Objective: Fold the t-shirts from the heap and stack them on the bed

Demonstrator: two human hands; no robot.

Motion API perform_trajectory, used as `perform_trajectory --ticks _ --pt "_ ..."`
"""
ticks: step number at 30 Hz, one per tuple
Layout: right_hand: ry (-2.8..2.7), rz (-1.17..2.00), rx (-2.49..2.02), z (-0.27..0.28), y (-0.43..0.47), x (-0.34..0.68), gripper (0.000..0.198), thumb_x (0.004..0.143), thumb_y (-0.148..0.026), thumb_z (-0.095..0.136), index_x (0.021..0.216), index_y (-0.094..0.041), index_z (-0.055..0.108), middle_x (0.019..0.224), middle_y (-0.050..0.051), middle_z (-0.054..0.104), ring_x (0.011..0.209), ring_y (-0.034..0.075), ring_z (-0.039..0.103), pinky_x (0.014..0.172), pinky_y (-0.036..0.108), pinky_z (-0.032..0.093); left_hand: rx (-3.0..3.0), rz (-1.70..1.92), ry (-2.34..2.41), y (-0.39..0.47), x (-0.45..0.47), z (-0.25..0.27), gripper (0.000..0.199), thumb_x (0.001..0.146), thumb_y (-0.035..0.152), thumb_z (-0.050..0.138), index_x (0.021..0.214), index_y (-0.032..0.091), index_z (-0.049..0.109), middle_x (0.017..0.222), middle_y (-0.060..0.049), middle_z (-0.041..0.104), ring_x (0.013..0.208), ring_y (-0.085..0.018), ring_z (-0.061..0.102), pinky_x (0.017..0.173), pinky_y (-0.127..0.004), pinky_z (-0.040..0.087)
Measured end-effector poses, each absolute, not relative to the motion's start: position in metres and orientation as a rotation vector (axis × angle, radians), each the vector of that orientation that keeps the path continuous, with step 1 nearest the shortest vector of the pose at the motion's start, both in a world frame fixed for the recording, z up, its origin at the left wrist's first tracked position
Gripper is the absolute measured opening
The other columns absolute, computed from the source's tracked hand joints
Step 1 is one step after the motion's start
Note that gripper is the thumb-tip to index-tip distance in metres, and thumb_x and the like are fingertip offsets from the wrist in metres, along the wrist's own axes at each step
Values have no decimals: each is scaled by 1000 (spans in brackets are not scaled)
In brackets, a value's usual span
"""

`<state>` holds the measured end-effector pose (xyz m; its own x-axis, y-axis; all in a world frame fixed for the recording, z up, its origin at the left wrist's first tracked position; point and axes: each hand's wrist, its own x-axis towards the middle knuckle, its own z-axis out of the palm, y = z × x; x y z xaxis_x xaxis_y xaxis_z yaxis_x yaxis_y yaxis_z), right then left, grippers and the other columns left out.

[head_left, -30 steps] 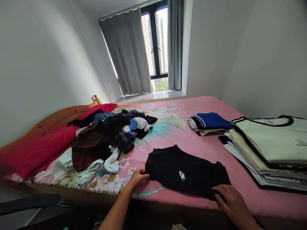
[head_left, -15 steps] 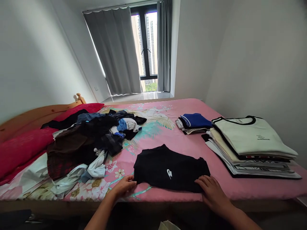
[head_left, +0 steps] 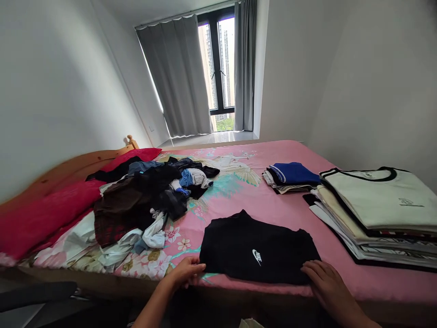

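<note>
A black garment (head_left: 257, 246) with a white Nike logo lies flat on the pink floral bedsheet at the bed's near edge. Whether it is shorts or a top, I cannot tell. My left hand (head_left: 188, 272) pinches its lower left corner between thumb and fingers. At the lower right corner, my right hand (head_left: 322, 278) has its fingers over the cloth with the thumb hidden beneath, gripping the edge.
Left of the garment is a loose heap of dark and white clothes (head_left: 136, 196), beside red pillows (head_left: 68, 205). A small folded pile with blue cloth (head_left: 295, 173) on top lies beyond it. To the right stands a tall stack of folded shirts (head_left: 382, 200).
The view has shifted left, so the things appear further right. Both hands still hold the black garment's lower corners, and it lies nearly as before.
</note>
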<state>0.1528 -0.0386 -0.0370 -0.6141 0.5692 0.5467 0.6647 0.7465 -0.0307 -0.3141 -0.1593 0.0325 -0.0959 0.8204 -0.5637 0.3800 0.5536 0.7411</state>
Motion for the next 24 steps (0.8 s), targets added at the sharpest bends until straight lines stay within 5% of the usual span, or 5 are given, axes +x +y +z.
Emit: perform_trajectory --ticks 7,13,19,24 --pt "-2430 -338 -884 -59 -33 162 38 74 -14 50 109 -26 58 111 2 62 104 21 54 88 34 42 1114 534 1993 -175 -306 27 27 71 48 52 71 21 49 42 7 51 30 -10 39 35 -22 28" --pt "-2365 -317 -975 -71 -41 158 38 76 -14 46 110 -25 57 113 2 61 108 23 52 89 36 42 1480 772 2250 -170 -292 50 21 84 33 41 90 22 58 78 -1 63 78 -17 60 74 -30 44" --pt "-2354 -290 -1007 -75 -42 156 37 78 -15 43 111 -25 56 114 2 61 110 23 51 88 37 42 2214 426 1857 -121 -263 69 45 79 5 37 110 29 60 125 0 57 122 -19 43 101 -37 32" --pt "-2343 -264 -1012 -73 -43 156 37 79 -14 43 112 -25 56 114 2 60 111 22 51 90 37 42 2266 212 1920 -110 -263 70 43 70 3 45 99 27 64 99 -5 64 103 -24 52 92 -44 35"
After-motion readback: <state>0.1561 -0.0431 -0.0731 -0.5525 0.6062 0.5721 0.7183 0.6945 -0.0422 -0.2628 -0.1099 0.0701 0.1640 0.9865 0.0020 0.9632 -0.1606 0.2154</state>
